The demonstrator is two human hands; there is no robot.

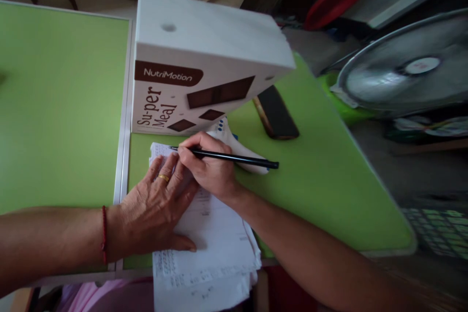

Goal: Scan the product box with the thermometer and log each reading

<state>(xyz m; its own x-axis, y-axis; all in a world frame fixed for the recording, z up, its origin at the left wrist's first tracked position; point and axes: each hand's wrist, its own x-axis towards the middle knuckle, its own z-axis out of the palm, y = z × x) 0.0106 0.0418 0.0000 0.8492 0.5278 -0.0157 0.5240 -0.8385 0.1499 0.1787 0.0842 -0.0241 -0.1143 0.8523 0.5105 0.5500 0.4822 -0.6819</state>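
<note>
A black pen [237,158] is gripped between the thumb and fingers of my right hand [210,165]; its tip points left onto the upper edge of a stack of paper [215,243]. My left hand [157,204] lies flat on the same sheets, fingers spread, with a gold ring on one finger and a red cord at the wrist. The sheets carry lines of small writing, and their lower end hangs over the table's near edge. Part of the writing is hidden beneath both hands.
A white box [204,53] printed "NutriMotion Su-per Meal" stands just beyond the paper. To its right lie a dark phone [278,112] and a white object [252,156], partly hidden by my right hand. A fan [413,66] stands past the right edge of the green table [62,107].
</note>
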